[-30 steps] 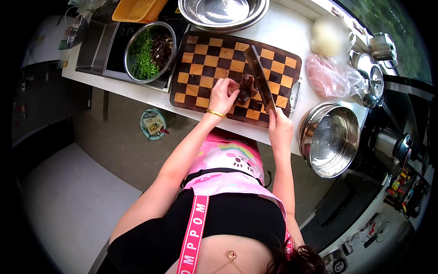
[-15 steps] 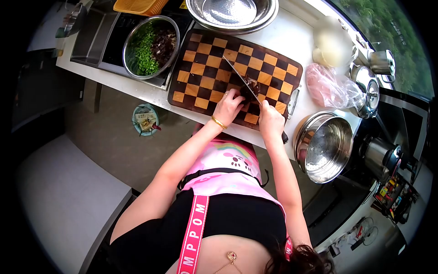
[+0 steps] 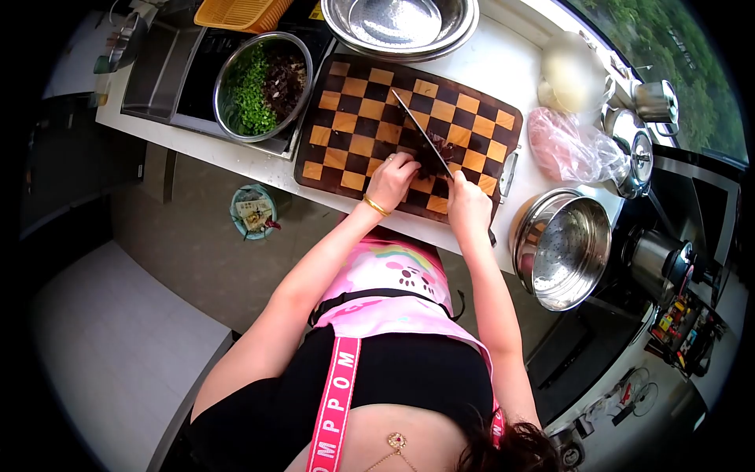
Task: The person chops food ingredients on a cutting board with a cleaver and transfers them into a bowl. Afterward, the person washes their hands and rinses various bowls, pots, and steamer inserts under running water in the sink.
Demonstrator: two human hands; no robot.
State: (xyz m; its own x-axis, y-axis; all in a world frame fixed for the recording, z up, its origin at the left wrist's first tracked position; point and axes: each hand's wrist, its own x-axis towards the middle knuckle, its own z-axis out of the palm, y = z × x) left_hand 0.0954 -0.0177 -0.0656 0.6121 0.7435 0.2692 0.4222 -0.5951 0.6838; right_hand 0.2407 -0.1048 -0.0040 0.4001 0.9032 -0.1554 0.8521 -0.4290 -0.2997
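A checkered wooden cutting board (image 3: 358, 145) lies on the counter. My right hand (image 3: 469, 206) is closed around the handle of a kitchen knife (image 3: 421, 130), whose blade points away and to the left across the board. Small dark brown food pieces (image 3: 443, 149), too fine to identify, lie on the right of the blade. With curled fingers, my left hand (image 3: 391, 181) presses on the dark food close to the blade's left side; its fingertips partly hide that food.
Left of the board stands a metal bowl (image 3: 222, 110) of chopped greens and dark pieces. Nested steel basins (image 3: 464, 35) sit behind it. To the right are a pink plastic bag (image 3: 562, 141) and steel pots (image 3: 578, 244) near the counter edge. A small bin (image 3: 253, 211) stands on the floor.
The dark pieces right of the blade look more spread out. Both hands stay in nearly the same place, with the knife still at the food. The view has shifted slightly.
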